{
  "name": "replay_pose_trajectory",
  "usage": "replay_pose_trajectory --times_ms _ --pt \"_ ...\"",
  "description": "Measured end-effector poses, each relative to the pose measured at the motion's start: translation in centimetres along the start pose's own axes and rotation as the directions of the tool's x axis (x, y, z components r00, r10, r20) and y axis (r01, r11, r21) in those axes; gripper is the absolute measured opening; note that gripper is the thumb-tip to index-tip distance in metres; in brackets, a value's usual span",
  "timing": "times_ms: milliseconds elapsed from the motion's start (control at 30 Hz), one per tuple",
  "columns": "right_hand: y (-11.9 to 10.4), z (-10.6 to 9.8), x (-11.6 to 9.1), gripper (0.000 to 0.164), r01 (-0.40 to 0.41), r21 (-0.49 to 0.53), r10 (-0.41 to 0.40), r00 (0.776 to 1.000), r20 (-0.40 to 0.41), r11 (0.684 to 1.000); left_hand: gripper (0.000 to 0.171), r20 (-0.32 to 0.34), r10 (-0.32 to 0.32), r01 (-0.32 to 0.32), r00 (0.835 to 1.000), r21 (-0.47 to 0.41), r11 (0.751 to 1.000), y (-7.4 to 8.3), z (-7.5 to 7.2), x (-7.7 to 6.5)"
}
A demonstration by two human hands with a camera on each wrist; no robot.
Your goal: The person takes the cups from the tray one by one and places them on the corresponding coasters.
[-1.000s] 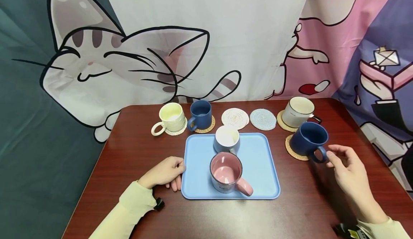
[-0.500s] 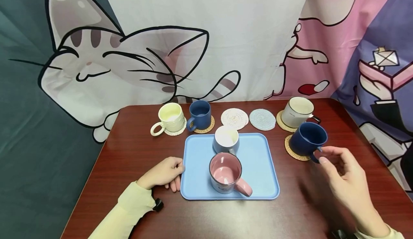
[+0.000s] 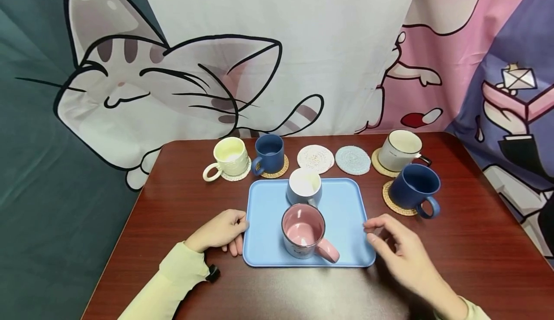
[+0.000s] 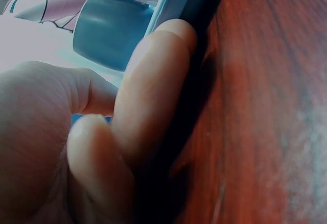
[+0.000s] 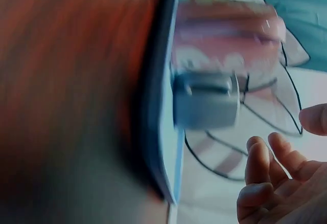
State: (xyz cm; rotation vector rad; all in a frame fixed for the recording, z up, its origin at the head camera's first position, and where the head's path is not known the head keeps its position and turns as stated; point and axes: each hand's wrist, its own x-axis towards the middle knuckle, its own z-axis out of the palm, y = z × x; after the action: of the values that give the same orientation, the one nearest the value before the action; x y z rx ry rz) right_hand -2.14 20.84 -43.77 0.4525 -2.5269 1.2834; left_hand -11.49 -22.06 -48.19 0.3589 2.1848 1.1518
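A light blue tray (image 3: 346, 243) lies on the table, bearing a pink mug (image 3: 298, 250) at the front and a grey-blue mug (image 3: 295, 196) behind it. My left hand (image 3: 220, 231) holds the tray's left edge; in the left wrist view a finger (image 4: 153, 81) lies along the rim. My right hand (image 3: 402, 252) is at the tray's right edge, fingers loosely bent and parted. The right wrist view shows those fingers (image 5: 257, 165) with nothing between them. Beyond that hand, a navy mug (image 3: 407, 190) stands on a woven coaster (image 3: 387, 197), its handle towards the front right.
At the back left, a pale yellow mug (image 3: 233, 161) and another navy mug (image 3: 271, 154) stand on coasters. A white coaster (image 3: 315, 159) and a light blue coaster (image 3: 352, 160) lie bare at the back. A white mug (image 3: 396, 154) with a dark handle stands back right.
My right hand has left the navy mug's handle and moved left and towards the front to the tray's right edge. The left hand and the mugs keep their places.
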Motion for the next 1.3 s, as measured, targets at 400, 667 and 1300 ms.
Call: replay_pose_trajectory --times_ms 400,667,1300 --pt "-1.8 4.0 -0.6 0.021 -0.083 0.21 0.028 0.967 0.253 0.974 0.031 0.004 0.003 -0.003 1.0 -0.012 1.0 0.0 -0.1 0.1" --pt "-1.8 4.9 -0.8 0.023 -0.144 0.377 0.034 0.958 0.284 0.915 0.029 0.008 0.003 -0.003 1.0 -0.015 1.0 0.1 -0.1 0.1" --pt "-3.5 6.3 0.1 0.039 -0.229 0.497 -0.002 0.907 0.421 0.837 0.028 0.003 -0.006 0.006 1.0 -0.013 1.0 0.1 -0.1 0.0"
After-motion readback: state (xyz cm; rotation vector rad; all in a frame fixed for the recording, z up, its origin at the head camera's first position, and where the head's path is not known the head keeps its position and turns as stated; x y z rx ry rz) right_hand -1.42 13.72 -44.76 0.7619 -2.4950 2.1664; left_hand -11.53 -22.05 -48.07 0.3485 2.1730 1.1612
